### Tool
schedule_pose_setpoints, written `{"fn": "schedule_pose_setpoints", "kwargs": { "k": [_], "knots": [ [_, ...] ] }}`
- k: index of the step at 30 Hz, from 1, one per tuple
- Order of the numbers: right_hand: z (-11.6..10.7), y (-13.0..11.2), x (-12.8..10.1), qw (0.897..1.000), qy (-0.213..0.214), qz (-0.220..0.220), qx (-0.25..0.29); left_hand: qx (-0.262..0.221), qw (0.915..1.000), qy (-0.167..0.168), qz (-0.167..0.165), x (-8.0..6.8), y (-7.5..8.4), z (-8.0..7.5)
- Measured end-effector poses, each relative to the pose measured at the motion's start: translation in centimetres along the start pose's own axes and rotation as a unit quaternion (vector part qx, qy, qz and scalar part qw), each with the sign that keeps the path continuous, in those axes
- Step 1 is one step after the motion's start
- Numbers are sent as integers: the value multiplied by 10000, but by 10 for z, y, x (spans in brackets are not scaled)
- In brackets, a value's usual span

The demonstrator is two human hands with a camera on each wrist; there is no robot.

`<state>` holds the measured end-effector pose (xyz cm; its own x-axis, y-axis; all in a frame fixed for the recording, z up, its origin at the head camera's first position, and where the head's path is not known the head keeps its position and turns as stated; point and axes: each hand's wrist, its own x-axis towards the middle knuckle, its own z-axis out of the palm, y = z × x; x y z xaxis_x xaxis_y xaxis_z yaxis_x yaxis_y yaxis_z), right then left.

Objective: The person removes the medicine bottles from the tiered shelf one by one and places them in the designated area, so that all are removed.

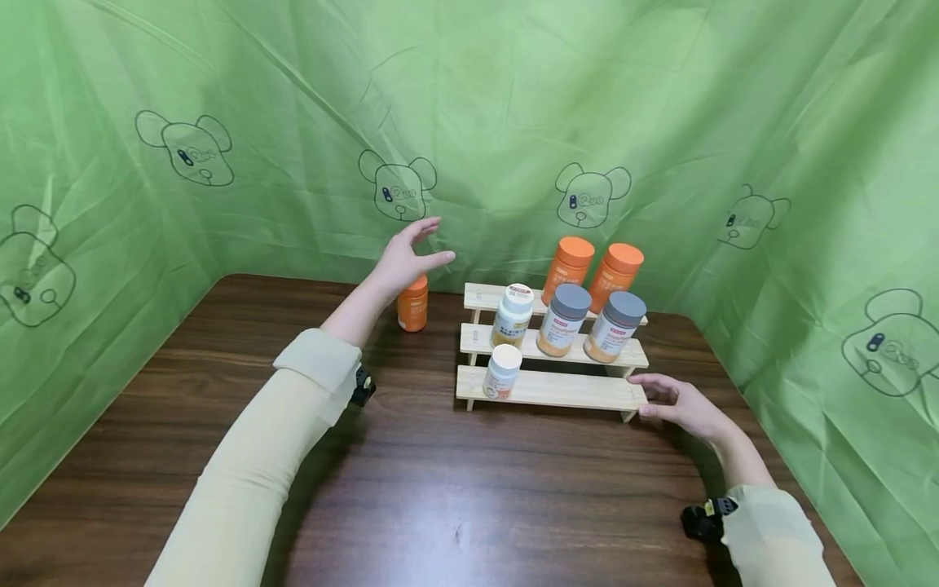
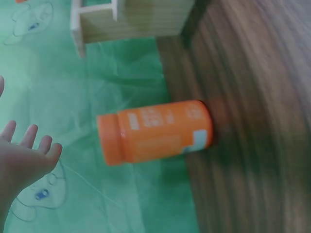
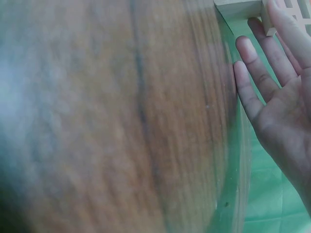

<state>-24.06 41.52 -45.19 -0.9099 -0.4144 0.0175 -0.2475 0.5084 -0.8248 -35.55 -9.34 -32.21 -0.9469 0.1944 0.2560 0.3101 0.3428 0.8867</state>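
Raised above an orange bottle (image 1: 413, 308), my left hand (image 1: 411, 257) holds nothing, its fingers and thumb spread apart. That bottle stands upright on the table left of a three-tier wooden display stand (image 1: 565, 390); its cap is partly hidden behind the hand in the head view. The left wrist view shows the bottle (image 2: 158, 132) apart from the fingers. At the stand's right end, my right hand (image 1: 682, 403) holds the lowest tier's end between thumb and fingers. In the right wrist view the other fingers of the right hand (image 3: 286, 107) extend loosely beside the stand's leg.
Two orange bottles (image 1: 570, 265) stand on the top tier. The middle tier carries a white bottle (image 1: 512, 316) and two grey-capped jars (image 1: 563, 322). A small white bottle (image 1: 502, 372) sits at the lowest tier's left. Green cloth (image 1: 499, 122) hangs behind the dark wooden table (image 1: 440, 481).
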Motion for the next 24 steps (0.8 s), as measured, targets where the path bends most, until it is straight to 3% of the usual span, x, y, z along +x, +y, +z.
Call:
{"fn": "schedule_pose_setpoints", "kwargs": {
  "k": [9,24],
  "knots": [
    [0,3,0,9999,-35,-63,150,-100,9993,-150,316,6,32,13],
    [-2,-1,1,9999,-21,59,101,-256,9982,-484,246,18,77,50]
  ]
}}
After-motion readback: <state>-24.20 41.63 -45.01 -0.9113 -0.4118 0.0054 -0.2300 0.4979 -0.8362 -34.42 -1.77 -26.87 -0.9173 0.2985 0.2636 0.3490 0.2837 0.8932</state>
